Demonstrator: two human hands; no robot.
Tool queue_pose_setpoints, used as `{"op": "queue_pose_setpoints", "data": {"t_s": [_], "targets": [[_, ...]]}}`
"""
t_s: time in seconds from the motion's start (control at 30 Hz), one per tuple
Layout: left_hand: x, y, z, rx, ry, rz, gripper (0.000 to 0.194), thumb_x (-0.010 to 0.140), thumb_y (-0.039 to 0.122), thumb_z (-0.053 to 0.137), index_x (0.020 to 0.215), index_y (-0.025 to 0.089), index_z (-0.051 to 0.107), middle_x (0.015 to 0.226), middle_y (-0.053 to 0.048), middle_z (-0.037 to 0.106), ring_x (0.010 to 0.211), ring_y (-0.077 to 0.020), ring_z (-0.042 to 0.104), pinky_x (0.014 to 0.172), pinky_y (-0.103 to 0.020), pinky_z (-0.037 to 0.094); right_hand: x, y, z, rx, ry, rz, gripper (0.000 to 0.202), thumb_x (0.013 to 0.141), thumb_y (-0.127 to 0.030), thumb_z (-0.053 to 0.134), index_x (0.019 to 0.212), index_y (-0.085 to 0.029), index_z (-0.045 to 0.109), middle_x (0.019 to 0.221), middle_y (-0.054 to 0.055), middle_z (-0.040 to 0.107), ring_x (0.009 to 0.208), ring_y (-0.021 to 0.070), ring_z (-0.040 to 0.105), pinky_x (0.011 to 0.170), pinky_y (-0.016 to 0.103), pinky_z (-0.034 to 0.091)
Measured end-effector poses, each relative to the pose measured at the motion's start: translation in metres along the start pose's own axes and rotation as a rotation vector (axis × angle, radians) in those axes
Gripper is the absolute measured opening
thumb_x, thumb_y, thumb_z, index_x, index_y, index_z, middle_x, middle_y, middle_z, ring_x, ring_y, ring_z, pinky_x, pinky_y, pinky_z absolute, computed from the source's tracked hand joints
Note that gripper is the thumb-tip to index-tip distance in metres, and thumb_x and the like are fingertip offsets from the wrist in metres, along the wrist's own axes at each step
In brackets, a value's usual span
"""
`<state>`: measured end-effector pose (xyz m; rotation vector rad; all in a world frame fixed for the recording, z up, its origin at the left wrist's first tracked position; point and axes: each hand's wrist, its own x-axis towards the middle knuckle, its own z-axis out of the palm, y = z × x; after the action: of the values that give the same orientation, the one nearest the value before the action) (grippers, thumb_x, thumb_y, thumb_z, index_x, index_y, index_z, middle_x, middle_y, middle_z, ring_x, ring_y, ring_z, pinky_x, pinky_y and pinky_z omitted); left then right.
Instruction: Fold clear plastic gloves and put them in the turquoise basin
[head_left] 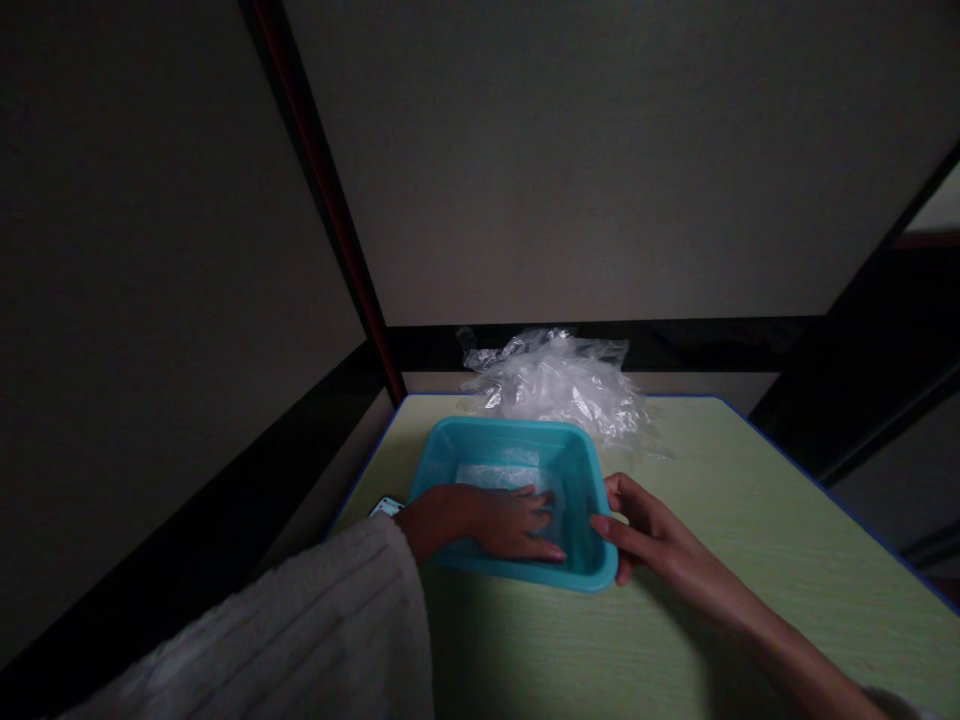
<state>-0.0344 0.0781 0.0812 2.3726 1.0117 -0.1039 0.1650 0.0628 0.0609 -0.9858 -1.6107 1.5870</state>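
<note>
Left grip: mine, open, palm down, fingers spread inside the basin; firm contact with its floor, cannot tell. Right grip: mine, closed on the basin's right rim. Basin: upright on the counter, before crumpled plastic. Step, as I judge: pressing or feeling inside. Next move calls for: rim held steady.

a teal tub sits on the green table, nearer the far left corner than the far right. the left hand reaches in from the left edge side, palm down, fingers spread over the tub's floor. the right hand grips its right rim, thumb on top. clear plastic heaps along the far edge; a phone lies by the left edge, partly hidden.
</note>
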Motion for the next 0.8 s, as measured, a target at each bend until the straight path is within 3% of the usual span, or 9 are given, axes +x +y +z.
{"op": "queue_pose_setpoints", "data": {"t_s": [0.17,0.4,0.5,0.6,0.67,0.8], "targets": [[0.001,0.003,-0.008,-0.025,-0.009,-0.016,0.048,0.085,0.04,0.052,0.123,0.011,0.054,0.136,-0.017,0.044,0.131,-0.0304,0.031,0.105,-0.044,0.029,0.0,-0.002,0.0,-0.003,-0.003,-0.003,0.041,0.071,-0.054,0.062,0.08,-0.018,0.045,0.076,-0.003,0.042,0.056,0.0071,0.049,0.043,0.02,0.047],[0.01,0.006,-0.007,0.001,-0.034,-0.036,0.043,0.084,0.033,0.056,0.118,0.006,0.057,0.129,-0.019,0.051,0.127,-0.0322,0.036,0.103,-0.044,0.032,0.001,-0.002,0.002,-0.004,-0.001,-0.009,0.039,0.072,-0.053,0.062,0.081,-0.018,0.047,0.077,-0.002,0.045,0.056,0.0072,0.049,0.044,0.02,0.047],[0.006,0.013,-0.014,0.019,-0.017,-0.033,0.038,0.085,0.03,0.056,0.116,0.009,0.058,0.128,-0.016,0.053,0.128,-0.0287,0.038,0.104,-0.04,0.031,0.001,-0.003,0.001,0.002,-0.005,-0.008,0.04,0.071,-0.053,0.062,0.08,-0.018,0.047,0.076,-0.002,0.045,0.055,0.007,0.049,0.043,0.02,0.047],[-0.012,0.027,-0.02,0.036,0.074,-0.03,0.038,0.09,0.029,0.049,0.123,0.011,0.051,0.135,-0.015,0.046,0.13,-0.0254,0.036,0.105,-0.039,0.03,0.001,-0.004,-0.001,0.017,0.003,-0.001,0.04,0.07,-0.053,0.064,0.08,-0.018,0.047,0.076,-0.003,0.046,0.054,0.0068,0.049,0.043,0.02,0.046],[-0.028,0.039,-0.017,0.018,0.156,-0.034,0.04,0.09,0.032,0.048,0.125,0.011,0.049,0.131,-0.016,0.05,0.123,-0.0261,0.045,0.099,-0.039,0.037,0.002,-0.005,-0.001,0.037,0.013,0.007,0.04,0.069,-0.053,0.064,0.08,-0.018,0.047,0.074,-0.003,0.046,0.054,0.0071,0.05,0.043,0.02,0.046],[-0.046,0.055,0.01,0.086,0.328,-0.108,0.038,0.086,0.024,0.056,0.123,0.018,0.05,0.121,-0.01,0.059,0.105,-0.0262,0.058,0.089,-0.036,0.044,0.002,-0.003,0.002,0.098,0.055,0.034,0.037,0.066,-0.047,0.069,0.076,-0.018,0.047,0.067,-0.006,0.046,0.052,0.0071,0.051,0.043,0.019,0.044]]}}
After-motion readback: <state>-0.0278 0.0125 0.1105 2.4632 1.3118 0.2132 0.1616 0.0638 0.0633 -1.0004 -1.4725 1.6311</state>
